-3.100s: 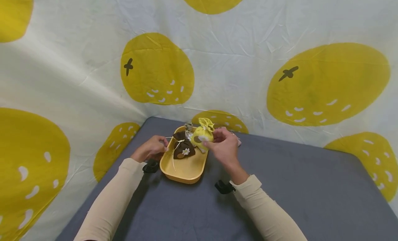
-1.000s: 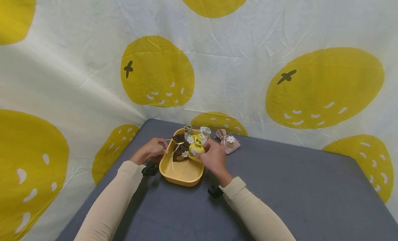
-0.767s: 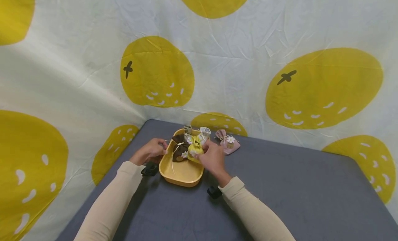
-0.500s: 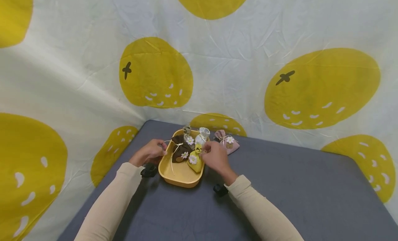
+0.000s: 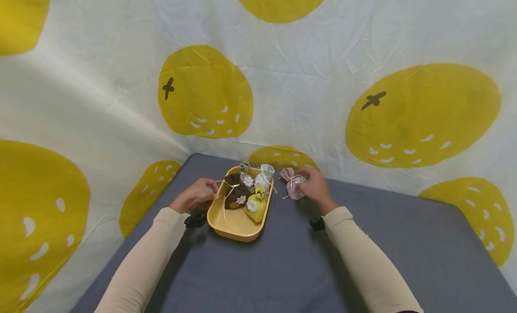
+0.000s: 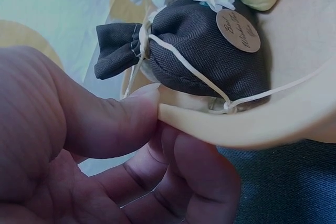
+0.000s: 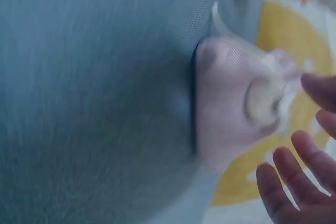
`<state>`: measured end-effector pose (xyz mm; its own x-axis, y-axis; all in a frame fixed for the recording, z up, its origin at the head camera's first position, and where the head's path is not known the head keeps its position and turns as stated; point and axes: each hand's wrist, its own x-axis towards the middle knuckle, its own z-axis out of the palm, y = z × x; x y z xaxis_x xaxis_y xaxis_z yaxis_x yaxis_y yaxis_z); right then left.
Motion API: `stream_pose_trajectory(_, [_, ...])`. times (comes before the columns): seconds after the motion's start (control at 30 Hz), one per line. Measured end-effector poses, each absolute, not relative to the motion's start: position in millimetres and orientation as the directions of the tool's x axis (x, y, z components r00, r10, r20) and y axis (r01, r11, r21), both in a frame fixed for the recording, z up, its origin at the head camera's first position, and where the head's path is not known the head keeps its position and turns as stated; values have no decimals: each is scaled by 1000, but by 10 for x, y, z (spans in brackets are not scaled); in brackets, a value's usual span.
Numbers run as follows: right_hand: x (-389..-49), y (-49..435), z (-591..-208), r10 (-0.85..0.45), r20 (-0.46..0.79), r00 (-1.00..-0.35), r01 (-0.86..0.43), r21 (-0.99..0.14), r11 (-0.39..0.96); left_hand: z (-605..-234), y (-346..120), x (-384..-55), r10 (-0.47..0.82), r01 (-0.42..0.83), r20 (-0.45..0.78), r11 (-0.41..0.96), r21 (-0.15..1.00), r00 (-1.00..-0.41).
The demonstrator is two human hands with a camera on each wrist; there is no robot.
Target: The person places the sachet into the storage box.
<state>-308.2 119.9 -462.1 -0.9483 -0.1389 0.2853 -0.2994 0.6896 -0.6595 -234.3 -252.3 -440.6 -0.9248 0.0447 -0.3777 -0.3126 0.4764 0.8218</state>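
Note:
With thumb and fingers, my left hand (image 5: pixel 196 195) pinches the left rim of a yellow tray (image 5: pixel 236 223); the grip shows closely in the left wrist view, with the thumb over the rim (image 6: pixel 220 132). Inside lie small drawstring pouches: dark brown (image 5: pixel 232 197), yellow (image 5: pixel 256 210), white (image 5: pixel 263 180) and a grey-beige one (image 5: pixel 244 168). A pink drawstring pouch (image 5: pixel 294 192) lies on the table right of the tray. My right hand (image 5: pixel 317 187) is at its right side; in the right wrist view the fingers (image 7: pixel 310 153) are spread, apart from the pouch's body.
A grey cloth covers the table (image 5: pixel 383 245). Behind it and to the left hangs a white curtain (image 5: pixel 299 97) printed with big yellow fruit. The brown pouch's pale cord (image 6: pixel 194 69) trails over the tray's rim.
My right hand carried the yellow pouch down into the tray's right side and let it go. It then moved right to the pink pouch. My left hand has stayed on the rim.

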Motion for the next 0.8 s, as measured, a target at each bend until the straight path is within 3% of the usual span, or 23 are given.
stream_pose_trajectory(0.23, [-3245,1367,-4744,-153,79,-985,-157,-777,610,-4424,-2518,-2343,41,-311,-373,473,824,-927])
stream_pose_trajectory(0.5, [-3302,1463,-4799,-230,90,-969,-221,-729,648,-4426,-2484,-2346,33,-317,-380,488,813,-924])
stream_pose_trajectory(0.8, [-3324,1558,-4870,-163,75,-984,-164,-736,657,-4417,-2483,-2355,23,-324,-383,489,810,-923])
